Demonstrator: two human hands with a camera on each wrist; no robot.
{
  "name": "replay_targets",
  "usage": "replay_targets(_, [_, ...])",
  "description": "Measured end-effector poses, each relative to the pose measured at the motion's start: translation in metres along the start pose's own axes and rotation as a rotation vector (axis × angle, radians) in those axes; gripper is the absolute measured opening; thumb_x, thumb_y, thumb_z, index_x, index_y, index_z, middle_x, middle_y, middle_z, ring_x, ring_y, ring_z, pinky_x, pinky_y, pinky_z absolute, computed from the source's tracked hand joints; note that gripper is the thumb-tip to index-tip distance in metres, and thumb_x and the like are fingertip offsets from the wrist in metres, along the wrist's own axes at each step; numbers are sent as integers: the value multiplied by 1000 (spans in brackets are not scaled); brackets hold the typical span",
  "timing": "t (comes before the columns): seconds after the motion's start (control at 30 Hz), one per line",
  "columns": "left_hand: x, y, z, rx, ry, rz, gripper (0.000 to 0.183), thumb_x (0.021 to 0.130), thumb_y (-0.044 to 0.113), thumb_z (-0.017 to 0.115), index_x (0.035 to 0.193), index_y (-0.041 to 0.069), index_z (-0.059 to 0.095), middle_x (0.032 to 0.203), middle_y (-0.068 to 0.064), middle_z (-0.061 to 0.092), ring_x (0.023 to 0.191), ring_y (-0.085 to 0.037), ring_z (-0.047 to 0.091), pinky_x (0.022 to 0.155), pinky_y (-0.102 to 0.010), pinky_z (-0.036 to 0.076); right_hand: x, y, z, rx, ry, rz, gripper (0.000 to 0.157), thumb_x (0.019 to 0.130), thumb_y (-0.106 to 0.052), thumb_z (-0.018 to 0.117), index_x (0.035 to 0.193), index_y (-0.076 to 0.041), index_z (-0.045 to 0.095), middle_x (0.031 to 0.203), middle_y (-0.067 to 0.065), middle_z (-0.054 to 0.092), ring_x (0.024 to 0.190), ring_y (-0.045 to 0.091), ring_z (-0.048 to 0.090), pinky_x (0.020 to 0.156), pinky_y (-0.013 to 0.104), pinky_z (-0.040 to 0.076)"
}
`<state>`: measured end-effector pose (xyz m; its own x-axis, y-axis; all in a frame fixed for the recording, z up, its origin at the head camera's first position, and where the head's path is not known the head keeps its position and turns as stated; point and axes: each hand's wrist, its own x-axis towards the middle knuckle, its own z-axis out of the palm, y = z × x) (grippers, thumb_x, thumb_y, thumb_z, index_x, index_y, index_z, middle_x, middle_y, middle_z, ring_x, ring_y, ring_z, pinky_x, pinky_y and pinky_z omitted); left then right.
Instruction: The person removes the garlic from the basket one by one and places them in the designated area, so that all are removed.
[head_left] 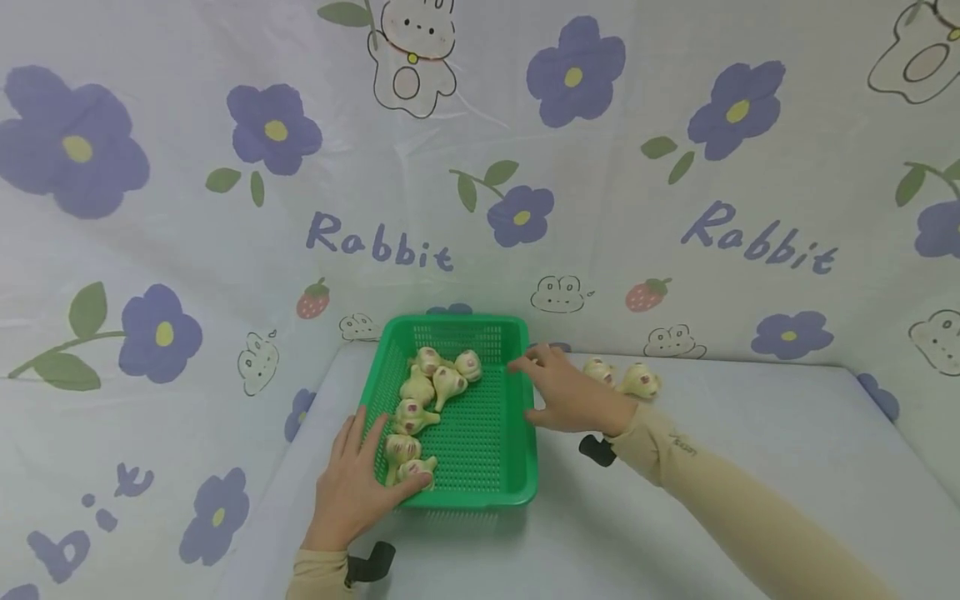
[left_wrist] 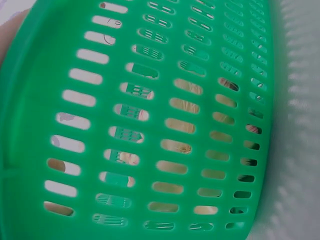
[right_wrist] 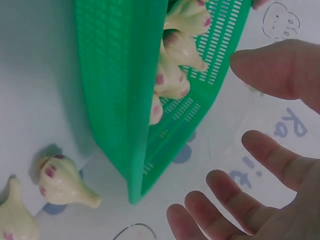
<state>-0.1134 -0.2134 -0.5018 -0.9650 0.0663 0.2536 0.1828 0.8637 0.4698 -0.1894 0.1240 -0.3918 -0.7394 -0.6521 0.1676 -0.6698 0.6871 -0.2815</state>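
A green perforated plastic basket (head_left: 495,500) stands on the white table, holding several garlic bulbs (head_left: 448,383), mostly along its left side. My left hand (head_left: 352,483) lies at the basket's near left corner. Its fingers extend along the left rim and its thumb reaches over the front rim, close to a bulb. Over at the right rim is my right hand (head_left: 566,392), with nothing in its grasp. In the right wrist view its fingers (right_wrist: 232,195) and thumb are spread apart. The left wrist view mostly shows the basket's slotted wall (left_wrist: 100,165).
Two more garlic bulbs (head_left: 640,381) lie on the table (head_left: 750,433) to the right of the basket, behind my right wrist. A white cloth (head_left: 480,142) printed with purple flowers and rabbits hangs behind the table. Dark wrist-worn devices (head_left: 597,450) show below both wrists.
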Motion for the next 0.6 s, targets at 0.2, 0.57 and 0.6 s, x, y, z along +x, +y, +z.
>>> replay_targets(0.2, [2,2,-2,7,-34,-11,115,76,82,71,165,20,34,175,-13,17,160,-39,19,87,-72,53,9,-9,-3,-15,-46,-42,59,89,-11,79,142,-3,53,139,25,49,123,38,50,99,51,51])
replay_targets(0.57, [3,4,-2,13,-47,-8,116,76,82,71,165,19,33,175,-15,16,160,-41,18,90,-76,51,26,-33,2,24,-154,-85,59,93,-13,77,146,-9,52,146,21,45,123,34,47,91,45,54])
replay_targets(0.6, [2,4,-2,15,-49,-9,116,76,82,71,165,18,33,175,-15,16,160,-41,17,91,-76,51,27,-35,3,21,-163,-89,59,93,-14,77,146,-10,52,147,21,44,123,34,48,91,45,54])
